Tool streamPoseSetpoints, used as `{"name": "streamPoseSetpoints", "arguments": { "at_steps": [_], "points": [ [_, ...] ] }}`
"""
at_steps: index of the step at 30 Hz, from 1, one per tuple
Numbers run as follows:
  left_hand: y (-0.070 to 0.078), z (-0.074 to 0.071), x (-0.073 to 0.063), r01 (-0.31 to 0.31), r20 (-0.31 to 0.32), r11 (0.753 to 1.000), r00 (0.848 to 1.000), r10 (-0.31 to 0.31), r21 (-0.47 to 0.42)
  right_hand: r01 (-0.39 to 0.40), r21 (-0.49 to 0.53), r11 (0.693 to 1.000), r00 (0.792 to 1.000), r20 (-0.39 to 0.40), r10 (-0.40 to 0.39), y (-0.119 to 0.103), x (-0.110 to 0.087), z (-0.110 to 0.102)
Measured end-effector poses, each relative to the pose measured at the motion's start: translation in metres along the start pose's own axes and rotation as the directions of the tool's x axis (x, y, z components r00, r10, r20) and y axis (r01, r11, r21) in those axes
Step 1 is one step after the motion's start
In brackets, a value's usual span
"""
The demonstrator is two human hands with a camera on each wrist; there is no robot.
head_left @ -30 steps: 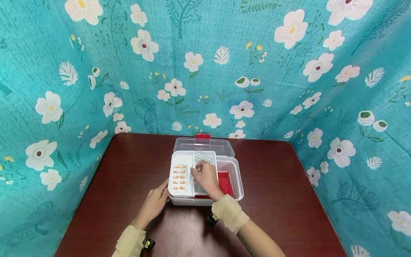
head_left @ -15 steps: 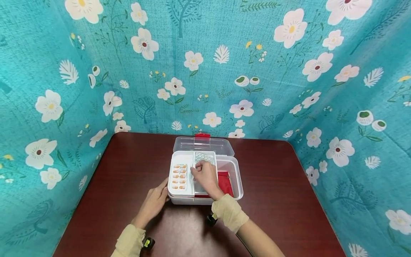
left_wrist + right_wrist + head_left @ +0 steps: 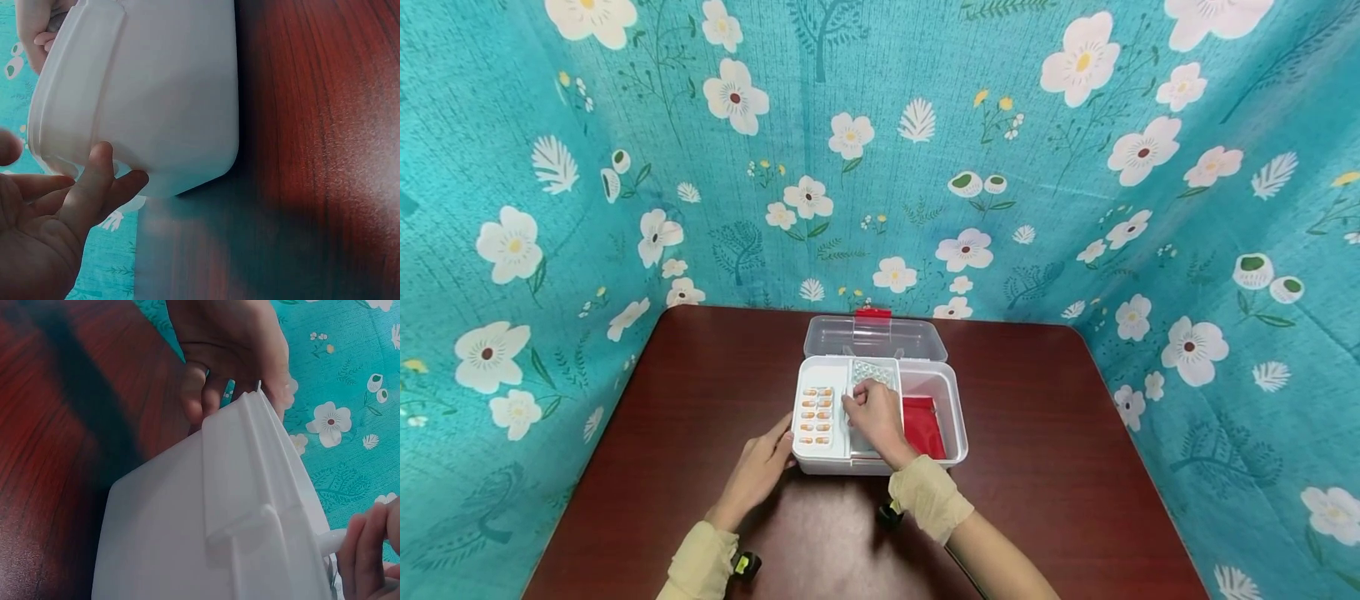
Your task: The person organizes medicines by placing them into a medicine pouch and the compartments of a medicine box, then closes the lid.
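Observation:
A white storage box (image 3: 957,408) stands with its clear lid (image 3: 910,339) folded back. In its left part sits a white two-compartment tray (image 3: 825,373). My right hand (image 3: 877,418) pinches the tray's raised white handle (image 3: 329,541) at the divider. Orange-and-white capsules in a blister pack (image 3: 816,415) lie in the left compartment; a clear blister pack (image 3: 872,371), partly under the hand, lies in the right one. My left hand (image 3: 756,472) rests at the box's left side; in the left wrist view its extended fingers (image 3: 94,181) touch the wall below the rim.
A red cloth-like item (image 3: 922,427) lies in the box's right part, beside the tray. The box stands near the middle of a dark reddish-brown table (image 3: 1030,433). A teal floral curtain (image 3: 880,192) surrounds the table at the back and sides.
The tray has sunk lower into the box and moved slightly left with my right hand. Its front edge now lies closer to the box rim. My left hand stays at the side.

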State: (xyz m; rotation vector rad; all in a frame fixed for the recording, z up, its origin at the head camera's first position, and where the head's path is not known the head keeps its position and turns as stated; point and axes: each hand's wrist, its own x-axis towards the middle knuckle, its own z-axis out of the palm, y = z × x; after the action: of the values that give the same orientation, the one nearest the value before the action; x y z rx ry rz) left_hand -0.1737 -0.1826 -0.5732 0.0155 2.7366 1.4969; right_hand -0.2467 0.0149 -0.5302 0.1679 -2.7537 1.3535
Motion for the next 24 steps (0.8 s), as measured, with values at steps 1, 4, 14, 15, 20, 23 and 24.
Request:
{"name": "streamPoseSetpoints", "arguments": {
  "at_steps": [1,4,14,15,20,23,24],
  "points": [
    [0.001,0.000,0.001,0.013,0.007,1.000,1.000,-0.013,-0.016,-0.002,0.002,1.000,1.000,-0.002,0.002,0.001,0.001,0.000],
    [0.003,0.001,0.006,0.030,0.028,0.998,0.999,-0.028,-0.059,-0.003,0.011,1.000,1.000,0.004,0.002,0.001,0.003,-0.002],
    [0.002,-0.013,0.023,0.037,0.082,0.999,0.996,-0.035,-0.026,-0.039,0.046,0.998,0.990,0.136,0.033,0.012,0.014,-0.039],
    [0.003,-0.017,0.027,0.028,0.091,1.000,0.995,-0.028,0.004,-0.047,0.051,0.998,0.990,0.137,0.039,0.015,0.019,-0.049],
    [0.006,-0.039,0.071,-0.009,0.135,0.989,0.991,-0.011,0.146,-0.072,-0.063,0.995,0.990,0.119,0.079,0.034,0.059,-0.107],
    [0.005,-0.047,0.105,0.009,0.167,0.982,0.985,-0.041,0.189,-0.140,-0.106,0.984,0.971,0.178,0.157,0.053,0.088,-0.136],
    [0.005,-0.048,0.116,0.029,0.185,0.982,0.981,-0.063,0.184,-0.170,-0.103,0.980,0.960,0.207,0.188,0.062,0.097,-0.142]
  ]
}}
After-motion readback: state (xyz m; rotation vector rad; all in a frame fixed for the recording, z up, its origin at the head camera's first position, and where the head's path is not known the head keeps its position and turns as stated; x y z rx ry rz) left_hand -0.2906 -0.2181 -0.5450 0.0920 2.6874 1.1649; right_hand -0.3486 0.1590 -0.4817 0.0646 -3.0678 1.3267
